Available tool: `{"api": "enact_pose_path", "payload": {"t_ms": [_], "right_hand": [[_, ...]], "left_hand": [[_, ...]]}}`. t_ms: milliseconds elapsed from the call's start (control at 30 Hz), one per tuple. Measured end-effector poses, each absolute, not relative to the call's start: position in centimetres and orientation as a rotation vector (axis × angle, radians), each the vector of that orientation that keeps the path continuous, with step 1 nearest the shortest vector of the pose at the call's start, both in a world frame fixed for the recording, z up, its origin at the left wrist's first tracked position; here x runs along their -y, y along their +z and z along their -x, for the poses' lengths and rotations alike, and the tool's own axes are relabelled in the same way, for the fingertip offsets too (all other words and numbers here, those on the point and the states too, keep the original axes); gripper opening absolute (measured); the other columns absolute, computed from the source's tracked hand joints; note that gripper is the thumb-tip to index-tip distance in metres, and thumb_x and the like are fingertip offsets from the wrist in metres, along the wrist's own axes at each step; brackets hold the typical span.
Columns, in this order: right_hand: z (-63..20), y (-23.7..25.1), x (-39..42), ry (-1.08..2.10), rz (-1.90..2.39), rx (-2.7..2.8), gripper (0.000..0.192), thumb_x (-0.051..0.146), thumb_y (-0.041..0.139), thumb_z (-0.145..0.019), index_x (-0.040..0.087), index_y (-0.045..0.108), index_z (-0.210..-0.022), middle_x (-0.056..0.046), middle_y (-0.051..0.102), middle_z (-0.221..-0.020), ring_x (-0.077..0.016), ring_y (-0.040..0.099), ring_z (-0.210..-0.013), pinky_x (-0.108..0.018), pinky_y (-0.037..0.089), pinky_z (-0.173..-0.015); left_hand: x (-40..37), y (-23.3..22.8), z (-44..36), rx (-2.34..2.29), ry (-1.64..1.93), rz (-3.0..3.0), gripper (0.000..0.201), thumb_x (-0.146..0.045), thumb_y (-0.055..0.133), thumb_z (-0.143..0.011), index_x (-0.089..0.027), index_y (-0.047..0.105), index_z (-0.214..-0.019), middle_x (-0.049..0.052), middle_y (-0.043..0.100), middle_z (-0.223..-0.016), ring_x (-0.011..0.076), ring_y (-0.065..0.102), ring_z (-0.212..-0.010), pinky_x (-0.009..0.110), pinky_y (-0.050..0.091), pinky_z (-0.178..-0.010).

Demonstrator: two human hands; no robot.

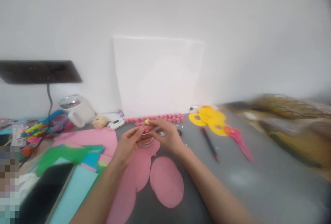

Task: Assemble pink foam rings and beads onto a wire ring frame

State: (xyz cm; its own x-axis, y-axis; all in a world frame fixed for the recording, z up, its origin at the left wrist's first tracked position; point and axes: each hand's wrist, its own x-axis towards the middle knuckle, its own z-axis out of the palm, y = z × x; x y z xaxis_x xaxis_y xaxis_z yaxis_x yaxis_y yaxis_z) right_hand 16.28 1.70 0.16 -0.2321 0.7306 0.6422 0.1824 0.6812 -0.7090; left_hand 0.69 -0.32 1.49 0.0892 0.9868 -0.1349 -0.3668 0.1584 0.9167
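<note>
Here, left hand (128,144) and right hand (168,136) meeting fingertip to fingertip, right grip pinching a small yellow piece (147,122), left grip unclear.

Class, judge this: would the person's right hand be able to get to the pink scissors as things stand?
Probably yes. The pink scissors lie in the open on the grey table, on the right hand's own side; only a pencil lies between, flat.

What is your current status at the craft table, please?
Left hand and right hand together over tape roll. Pink discs below. Nothing blocking.
</note>
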Motion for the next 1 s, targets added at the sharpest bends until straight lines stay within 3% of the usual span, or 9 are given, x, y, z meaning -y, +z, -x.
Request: {"api": "enact_pose_path", "payload": {"t_ms": [600, 1000], "right_hand": [[-16.35, 0.64, -1.55, 0.674, 0.788, 1.725, 0.015, 0.022, 0.059, -0.079, 0.021, 0.068, -0.090, -0.005, 0.070, -0.086, -0.0156, 0.065, -0.074, -0.027, 0.055, -0.065], [-16.37, 0.71, -1.43, 0.748, 0.771, 1.729, 0.024, 0.024, 0.061, -0.077, 0.022, 0.066, -0.100, -0.005, 0.069, -0.094, -0.0162, 0.066, -0.078, -0.028, 0.056, -0.066]], "left_hand": [[0.53, 1.25, -0.94, -1.031, 1.299, -1.024, 0.030, -0.028, 0.076, -0.062, -0.014, 0.071, -0.087, 0.008, 0.073, -0.086, 0.0221, 0.068, -0.072, 0.036, 0.056, -0.074], [0.73, 1.36, -1.02, -1.139, 1.345, -1.119, 0.028, -0.029, 0.076, -0.061, -0.015, 0.072, -0.085, 0.007, 0.073, -0.080, 0.0224, 0.068, -0.065, 0.036, 0.055, -0.068]]}}
